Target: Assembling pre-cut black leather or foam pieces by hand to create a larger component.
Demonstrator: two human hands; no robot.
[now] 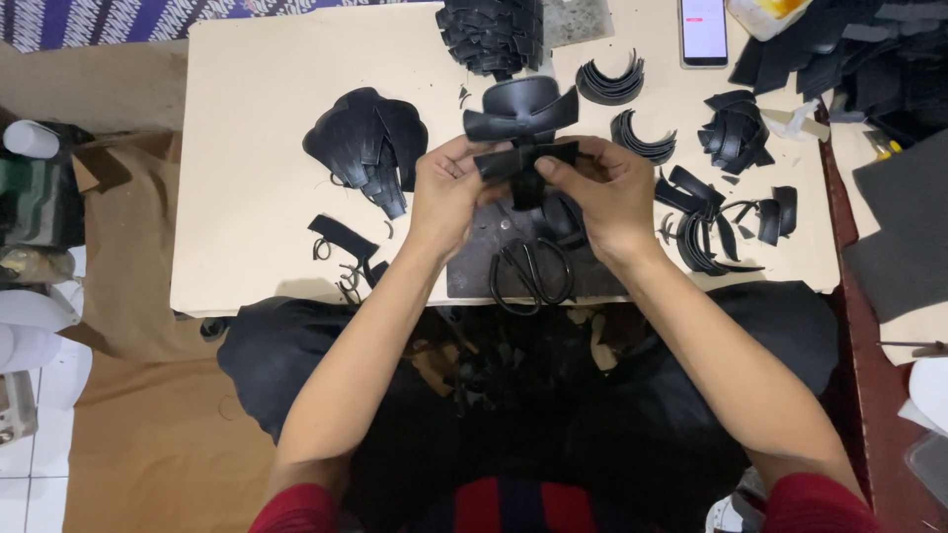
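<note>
Red sleeves and two bare forearms fill the bottom of the view, reaching up over a dark lap to the bench (257,89). Both hands meet above its front edge on a black cut piece (521,168) — a flat, leathery shape with a strip across the top and a narrower tail hanging below. Left hand (446,188) is curled, thumb and fingertips pinched on the piece's left end; right hand (602,192) is likewise closed, thumb pressing the piece's right end from the front. Just behind, touching or nearly touching the held piece, sits a wider black curved piece (520,107).

Under the hands lies a dark square mat (484,247) with black scissors (531,274) on it, blades shut, near the bench edge. Left of the hands is a pile of black cut shapes (365,138), and below it a few small scraps (341,247). To the right lie curved black strips (711,222) and stacked crescents (610,83). At the far edge — a tall stack of black pieces (492,35) and a phone (703,30) with its screen lit.
</note>
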